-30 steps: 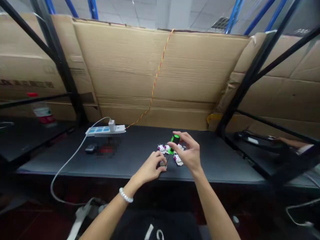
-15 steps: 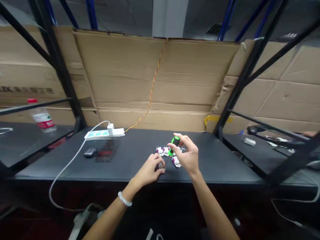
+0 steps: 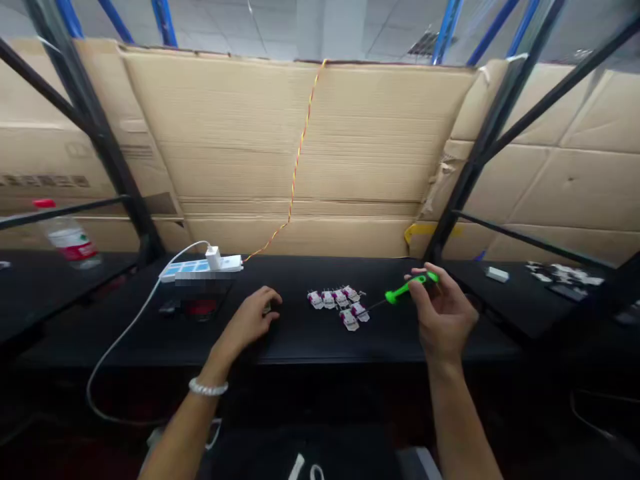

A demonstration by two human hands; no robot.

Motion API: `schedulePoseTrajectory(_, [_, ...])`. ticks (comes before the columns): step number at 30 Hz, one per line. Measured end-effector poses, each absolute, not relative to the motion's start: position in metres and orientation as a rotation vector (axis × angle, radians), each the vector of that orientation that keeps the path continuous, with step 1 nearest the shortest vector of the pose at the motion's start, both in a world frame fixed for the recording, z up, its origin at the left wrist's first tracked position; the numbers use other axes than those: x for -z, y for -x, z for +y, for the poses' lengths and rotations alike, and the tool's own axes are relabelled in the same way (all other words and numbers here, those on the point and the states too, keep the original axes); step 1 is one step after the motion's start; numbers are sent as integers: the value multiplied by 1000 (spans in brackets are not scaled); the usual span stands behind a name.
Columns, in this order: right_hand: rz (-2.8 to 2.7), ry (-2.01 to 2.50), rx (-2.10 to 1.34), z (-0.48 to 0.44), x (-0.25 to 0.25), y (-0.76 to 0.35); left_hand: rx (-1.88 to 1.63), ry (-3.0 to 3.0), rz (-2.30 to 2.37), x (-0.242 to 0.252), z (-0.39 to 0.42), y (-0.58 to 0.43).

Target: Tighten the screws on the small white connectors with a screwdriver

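Observation:
My right hand [image 3: 443,310] grips a green and black screwdriver [image 3: 399,293]. Its thin shaft points left and down, its end near or over a small white and purple part [image 3: 360,311]; whether they touch I cannot tell. A similar part [image 3: 349,319] lies beside that one. Just behind them, several more white and purple parts [image 3: 329,299] sit in a row, thin pins or wires sticking up. Well to the left, my left hand [image 3: 250,319] rests low over the black table with fingers curled. Something small shows between its fingertips, too hidden to name.
At the back left lies a white power strip [image 3: 200,267] with a plugged-in charger [image 3: 213,258] and a white cable [image 3: 127,340]. Cardboard [image 3: 300,153] walls the back. Dark metal posts [image 3: 467,160] stand at both sides. A red-capped bottle [image 3: 75,243] stands far left.
My left hand has moved left, away from the parts. My right hand has shifted right with the screwdriver, now tilted flatter. Two parts now lie together in front of the row.

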State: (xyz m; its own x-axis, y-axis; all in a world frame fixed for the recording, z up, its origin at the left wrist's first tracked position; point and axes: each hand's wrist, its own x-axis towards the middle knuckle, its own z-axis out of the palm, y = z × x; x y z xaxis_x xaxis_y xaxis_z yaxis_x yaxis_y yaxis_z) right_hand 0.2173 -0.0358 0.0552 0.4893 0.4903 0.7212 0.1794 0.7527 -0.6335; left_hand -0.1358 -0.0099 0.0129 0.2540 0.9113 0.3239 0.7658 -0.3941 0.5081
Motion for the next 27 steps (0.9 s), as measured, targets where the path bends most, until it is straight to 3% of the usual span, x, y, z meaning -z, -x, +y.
schedulePoseTrajectory(8, [-1019,695,-192,-33,-59,-229,-824,-2453,1088,-11,-34,41])
schedulePoseTrajectory(13, [-1017,703,-176,-36,-61,-235,-668,-2582,1062,0,-30,-6])
schedulePoseTrajectory(27, [-1042,686,-165,-36,-63,-242,-661,-2538,1231,2,-43,61])
